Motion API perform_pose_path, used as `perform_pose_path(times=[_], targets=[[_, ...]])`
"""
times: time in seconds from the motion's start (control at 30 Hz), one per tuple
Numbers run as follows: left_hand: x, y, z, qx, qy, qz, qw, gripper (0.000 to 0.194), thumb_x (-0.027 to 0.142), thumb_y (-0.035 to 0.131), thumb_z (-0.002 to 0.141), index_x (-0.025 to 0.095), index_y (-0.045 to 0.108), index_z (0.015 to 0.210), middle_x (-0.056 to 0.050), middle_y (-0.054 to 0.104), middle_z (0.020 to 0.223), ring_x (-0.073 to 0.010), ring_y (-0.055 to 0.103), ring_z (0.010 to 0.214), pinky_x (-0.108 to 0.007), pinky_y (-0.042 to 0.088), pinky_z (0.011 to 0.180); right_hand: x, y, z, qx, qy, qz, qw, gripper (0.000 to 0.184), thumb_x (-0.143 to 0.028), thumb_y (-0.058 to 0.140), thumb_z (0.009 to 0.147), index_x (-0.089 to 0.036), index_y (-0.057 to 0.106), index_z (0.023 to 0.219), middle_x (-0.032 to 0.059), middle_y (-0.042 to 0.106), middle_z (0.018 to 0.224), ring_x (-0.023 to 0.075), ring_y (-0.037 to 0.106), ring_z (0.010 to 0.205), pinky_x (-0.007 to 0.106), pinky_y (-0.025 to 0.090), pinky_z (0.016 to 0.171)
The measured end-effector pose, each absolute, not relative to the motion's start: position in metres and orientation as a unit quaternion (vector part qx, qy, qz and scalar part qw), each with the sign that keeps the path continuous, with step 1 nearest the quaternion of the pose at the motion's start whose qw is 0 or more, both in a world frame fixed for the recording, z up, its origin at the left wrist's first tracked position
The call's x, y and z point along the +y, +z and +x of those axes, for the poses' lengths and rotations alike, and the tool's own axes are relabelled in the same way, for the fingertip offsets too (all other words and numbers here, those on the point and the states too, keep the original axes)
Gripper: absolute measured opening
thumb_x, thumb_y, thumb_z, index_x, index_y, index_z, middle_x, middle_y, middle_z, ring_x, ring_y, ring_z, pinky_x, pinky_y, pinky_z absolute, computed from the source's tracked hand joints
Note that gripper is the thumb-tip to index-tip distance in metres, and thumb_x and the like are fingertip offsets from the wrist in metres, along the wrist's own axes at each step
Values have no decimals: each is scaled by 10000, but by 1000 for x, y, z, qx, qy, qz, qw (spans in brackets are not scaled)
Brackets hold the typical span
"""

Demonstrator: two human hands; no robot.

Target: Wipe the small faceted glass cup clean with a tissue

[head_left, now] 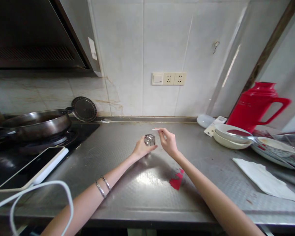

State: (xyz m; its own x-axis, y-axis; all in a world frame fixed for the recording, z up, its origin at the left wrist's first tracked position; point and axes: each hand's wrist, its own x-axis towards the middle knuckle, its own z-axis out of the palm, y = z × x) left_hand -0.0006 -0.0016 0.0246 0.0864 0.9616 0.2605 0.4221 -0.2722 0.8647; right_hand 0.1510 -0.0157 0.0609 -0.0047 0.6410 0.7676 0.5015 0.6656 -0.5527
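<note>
My left hand (142, 148) is closed around a small clear glass jar (149, 140), held just above the steel counter (127, 183). My right hand (168, 142) pinches a thin pale stick (158, 129), its tip pointing left just above the jar. Both forearms reach in from the bottom edge. A bracelet sits on my left wrist. A small red scrap (177, 180) lies on the counter under my right forearm.
A dark pan (36, 123) and a round lid (84, 108) sit on the stove at left. A phone with a white cable (31, 167) lies near the stove. Stacked plates (232, 135), a red jug (257, 105) and a white paper sheet (263, 178) are at right.
</note>
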Motion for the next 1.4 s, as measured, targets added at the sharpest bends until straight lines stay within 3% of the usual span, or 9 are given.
perform_pose_path(times=[0.13, 0.27, 0.4, 0.5, 0.6, 0.73, 0.87, 1.1, 1.4], targets=[[-1, 21, 0, 490, 454, 681, 300, 671, 424, 826, 514, 154, 581, 1078, -61, 684, 850, -209, 653, 752, -301, 529, 665, -9, 58, 148, -683, 201, -435, 551, 294, -401, 462, 874, -185, 658, 846, 51, 693, 821, 201, 634, 791, 312, 494, 733], [-2, 24, 1, 456, 470, 670, 350, 666, 405, 811, 566, 173, 558, 1138, -54, 675, 894, -173, 639, 719, -254, 526, 575, -8, 53, 143, -682, 365, -384, 504, 317, -381, 581, 796, -192, 618, 1048, 48, 675, 1003, 191, 617, 917, 310, 493, 796], [-3, 25, 3, 421, 467, 655, 418, 726, 420, 787, 610, 206, 479, 1231, -70, 659, 1007, -167, 635, 743, -228, 520, 504, -8, 50, 143, -662, 414, -376, 499, 412, -362, 660, 740, -197, 586, 1110, 47, 658, 1038, 183, 607, 935, 307, 495, 810], [-2, 22, 2, 364, 469, 668, 450, 936, 341, 836, 554, 217, 350, 1344, -100, 627, 1113, -200, 640, 885, -304, 558, 690, -8, 51, 146, -635, 439, -395, 498, 433, -400, 669, 735, -213, 581, 1115, 44, 650, 1034, 181, 613, 901, 283, 516, 717], [0, 19, 0, 341, 476, 704, 402, 1174, 213, 880, 441, 218, 231, 1419, -148, 512, 1303, -275, 541, 1143, -417, 459, 953, -9, 52, 147, -597, 483, -417, 486, 450, -464, 638, 754, -244, 561, 1138, 42, 641, 1037, 186, 620, 875, 260, 524, 604], [2, 19, -3, 360, 464, 731, 347, 1090, 197, 831, 524, 208, 219, 1426, -159, 485, 1339, -292, 507, 1190, -462, 399, 1005, -10, 53, 147, -586, 503, -420, 476, 431, -520, 604, 766, -236, 584, 1090, 48, 638, 1015, 190, 613, 884, 269, 544, 591], [2, 18, -2, 350, 466, 731, 356, 909, 221, 819, 553, 196, 360, 1338, -126, 593, 1204, -259, 596, 1055, -411, 457, 934, -7, 55, 150, -611, 463, -441, 467, 412, -567, 489, 821, -209, 613, 984, 42, 636, 936, 168, 600, 804, 228, 518, 532], [-3, 17, 3, 373, 463, 710, 378, 890, 216, 824, 518, 180, 391, 1295, -104, 610, 1124, -199, 639, 857, -315, 511, 773, 8, 51, 163, -706, 152, -500, 478, 404, -448, 415, 850, -179, 491, 559, -20, 469, 522, 108, 425, 528, 207, 327, 490], [-2, 17, 2, 388, 478, 702, 357, 879, 180, 842, 468, 170, 425, 1241, -81, 598, 1058, -205, 612, 916, -335, 483, 837, -1, 55, 160, -707, 79, -453, 537, 356, -405, 416, 893, -163, 612, 719, -1, 566, 572, 115, 472, 517, 217, 339, 511]])
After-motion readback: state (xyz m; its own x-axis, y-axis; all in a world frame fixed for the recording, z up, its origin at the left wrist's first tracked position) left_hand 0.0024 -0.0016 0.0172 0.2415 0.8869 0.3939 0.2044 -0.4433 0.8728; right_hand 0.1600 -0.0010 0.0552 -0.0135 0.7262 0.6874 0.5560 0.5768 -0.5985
